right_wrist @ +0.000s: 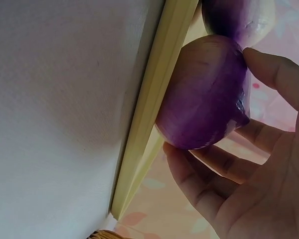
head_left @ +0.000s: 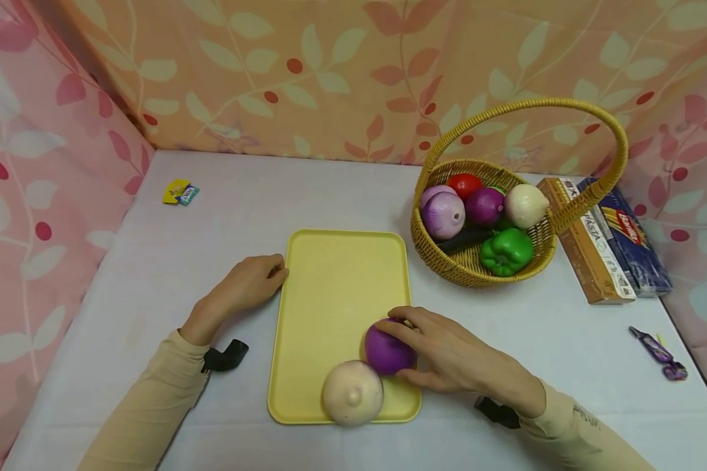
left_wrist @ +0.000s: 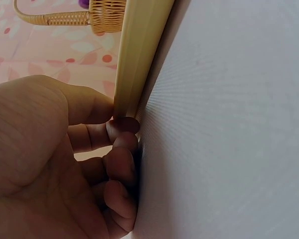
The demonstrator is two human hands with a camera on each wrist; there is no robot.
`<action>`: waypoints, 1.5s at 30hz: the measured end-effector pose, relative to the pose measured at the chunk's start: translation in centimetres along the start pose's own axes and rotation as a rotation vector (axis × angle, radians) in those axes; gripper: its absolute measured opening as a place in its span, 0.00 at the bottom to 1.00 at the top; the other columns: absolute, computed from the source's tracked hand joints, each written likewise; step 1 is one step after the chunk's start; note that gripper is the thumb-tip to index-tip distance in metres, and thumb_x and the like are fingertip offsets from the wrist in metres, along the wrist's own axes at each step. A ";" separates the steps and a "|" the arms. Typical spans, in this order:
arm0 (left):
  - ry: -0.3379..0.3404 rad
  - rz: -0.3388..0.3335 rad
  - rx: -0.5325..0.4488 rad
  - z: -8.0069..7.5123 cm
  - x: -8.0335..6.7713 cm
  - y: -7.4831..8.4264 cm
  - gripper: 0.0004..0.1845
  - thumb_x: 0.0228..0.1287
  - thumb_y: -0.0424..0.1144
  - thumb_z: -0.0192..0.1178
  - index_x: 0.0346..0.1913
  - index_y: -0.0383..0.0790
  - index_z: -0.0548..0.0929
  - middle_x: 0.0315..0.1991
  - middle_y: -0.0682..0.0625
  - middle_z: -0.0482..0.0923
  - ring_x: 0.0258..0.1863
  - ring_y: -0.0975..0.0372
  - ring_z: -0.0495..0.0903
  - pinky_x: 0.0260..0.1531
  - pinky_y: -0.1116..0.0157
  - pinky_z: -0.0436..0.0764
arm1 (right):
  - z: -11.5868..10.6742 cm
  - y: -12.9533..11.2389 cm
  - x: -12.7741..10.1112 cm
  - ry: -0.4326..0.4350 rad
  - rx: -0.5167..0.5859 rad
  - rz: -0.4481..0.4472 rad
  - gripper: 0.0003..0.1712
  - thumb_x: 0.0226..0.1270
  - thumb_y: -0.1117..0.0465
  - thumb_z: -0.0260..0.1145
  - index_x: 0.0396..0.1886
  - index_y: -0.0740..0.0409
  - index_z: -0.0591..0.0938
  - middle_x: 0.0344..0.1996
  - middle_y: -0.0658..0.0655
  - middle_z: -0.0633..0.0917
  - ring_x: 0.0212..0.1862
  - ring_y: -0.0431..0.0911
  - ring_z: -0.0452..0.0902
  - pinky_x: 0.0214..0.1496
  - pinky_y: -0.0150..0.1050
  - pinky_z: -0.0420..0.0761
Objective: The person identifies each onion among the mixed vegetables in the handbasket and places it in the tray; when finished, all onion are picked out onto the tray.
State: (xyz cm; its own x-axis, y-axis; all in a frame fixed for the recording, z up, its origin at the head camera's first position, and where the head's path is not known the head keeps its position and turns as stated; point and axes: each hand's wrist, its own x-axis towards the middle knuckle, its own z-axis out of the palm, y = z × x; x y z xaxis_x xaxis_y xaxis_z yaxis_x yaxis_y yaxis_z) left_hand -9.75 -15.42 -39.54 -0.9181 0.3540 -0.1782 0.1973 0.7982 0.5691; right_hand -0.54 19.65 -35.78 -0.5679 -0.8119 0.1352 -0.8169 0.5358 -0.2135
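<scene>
A yellow tray [head_left: 342,288] lies on the white table. At its left edge, my left hand [head_left: 250,281] pinches the rim between thumb and curled fingers; the left wrist view shows the thumb [left_wrist: 92,105] against the tray's side [left_wrist: 139,59]. Near the tray's front right corner, my right hand [head_left: 448,350] grips a round purple onion [head_left: 389,348], its fingers and thumb spread around it. In the right wrist view this onion [right_wrist: 204,94] has a small pointed tip. Beside it, a cream-white onion [head_left: 353,394] sits over the tray's front edge, nub facing the head camera.
A wicker basket [head_left: 477,278] with a tall handle stands behind on the right, holding onions, a tomato [head_left: 464,184] and a green pepper [head_left: 507,252]. Pasta boxes [head_left: 595,242] lie to its right. A wrapped candy [head_left: 656,353] and small packets [head_left: 181,191] lie farther out.
</scene>
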 end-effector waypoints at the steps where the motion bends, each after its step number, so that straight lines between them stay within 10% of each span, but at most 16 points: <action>1: 0.001 0.001 0.001 0.0 0.0 0.0 0.12 0.72 0.40 0.49 0.28 0.42 0.71 0.21 0.51 0.64 0.24 0.61 0.65 0.26 0.65 0.64 | 0.0 0.0 0.0 -0.003 0.001 0.000 0.42 0.53 0.44 0.74 0.66 0.49 0.71 0.58 0.58 0.77 0.59 0.49 0.76 0.57 0.46 0.79; 14: 0.024 0.005 0.005 -0.2 -0.1 -0.2 0.13 0.72 0.39 0.49 0.26 0.43 0.70 0.20 0.52 0.62 0.23 0.62 0.64 0.26 0.66 0.62 | -1.6 0.9 1.0 0.008 -0.015 0.121 0.37 0.61 0.38 0.68 0.66 0.48 0.72 0.63 0.58 0.76 0.62 0.52 0.75 0.61 0.50 0.76; 24: 0.008 0.000 -0.021 0.1 -0.1 -0.4 0.12 0.72 0.39 0.49 0.27 0.43 0.71 0.21 0.52 0.64 0.23 0.61 0.65 0.26 0.66 0.64 | -3.1 8.6 4.0 0.535 -0.133 0.451 0.28 0.60 0.57 0.69 0.58 0.65 0.77 0.54 0.69 0.77 0.54 0.62 0.73 0.55 0.57 0.74; 34: 0.004 0.003 -0.028 0.4 -0.2 -0.3 0.12 0.73 0.39 0.49 0.28 0.43 0.71 0.21 0.52 0.65 0.23 0.61 0.65 0.26 0.66 0.64 | -3.9 10.9 5.3 0.263 -0.120 0.764 0.40 0.66 0.40 0.61 0.73 0.51 0.65 0.63 0.70 0.69 0.60 0.66 0.68 0.56 0.63 0.70; 45: 0.009 0.008 -0.018 0.1 -0.1 -0.1 0.12 0.72 0.39 0.49 0.27 0.43 0.71 0.21 0.52 0.65 0.23 0.61 0.65 0.25 0.66 0.64 | -4.8 10.1 4.3 0.420 -0.084 0.745 0.41 0.61 0.46 0.68 0.72 0.49 0.66 0.57 0.71 0.70 0.52 0.65 0.71 0.48 0.62 0.73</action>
State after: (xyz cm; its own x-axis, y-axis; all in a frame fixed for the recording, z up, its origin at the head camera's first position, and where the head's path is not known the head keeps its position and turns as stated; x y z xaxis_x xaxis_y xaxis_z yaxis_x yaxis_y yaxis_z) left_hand -9.64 -15.50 -39.62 -0.9196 0.3557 -0.1670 0.1980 0.7865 0.5850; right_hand -11.73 22.65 -32.67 -0.9358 -0.0973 0.3389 -0.2116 0.9238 -0.3190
